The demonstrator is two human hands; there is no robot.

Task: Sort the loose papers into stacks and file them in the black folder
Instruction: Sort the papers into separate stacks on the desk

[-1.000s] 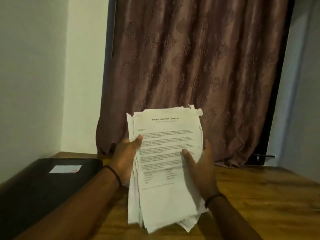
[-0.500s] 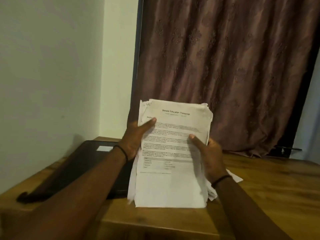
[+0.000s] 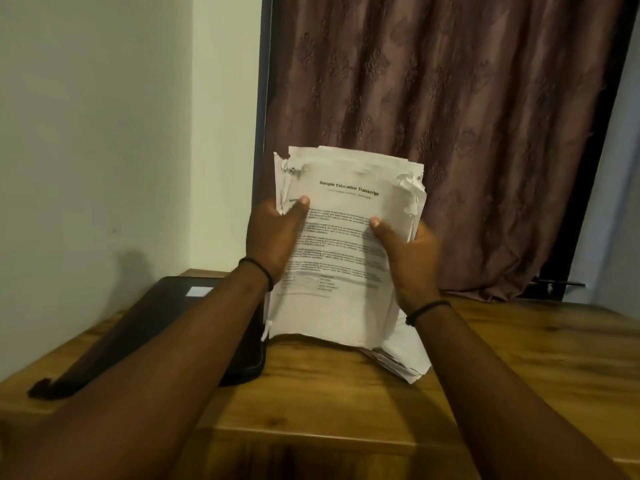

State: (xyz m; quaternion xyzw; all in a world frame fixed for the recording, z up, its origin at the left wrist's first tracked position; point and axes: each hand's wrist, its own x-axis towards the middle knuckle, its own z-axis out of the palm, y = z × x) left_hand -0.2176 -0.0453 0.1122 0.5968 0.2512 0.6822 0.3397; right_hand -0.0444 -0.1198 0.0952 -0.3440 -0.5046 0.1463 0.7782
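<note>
A: Changing how since a second ago?
B: Coming down from mid-air; now standing the thick, dog-eared stack of white printed papers [image 3: 346, 209] on its lower edge on the brown wooden table [image 3: 346, 393], just beside the flat black folder [image 3: 173, 317].
A: Gripping how?
B: Clasping both side edges, left hand [image 3: 277, 237] and right hand [image 3: 408, 261], thumbs in front. Probably squaring up before sorting; fanning out at lower right, not yet filing.
</note>
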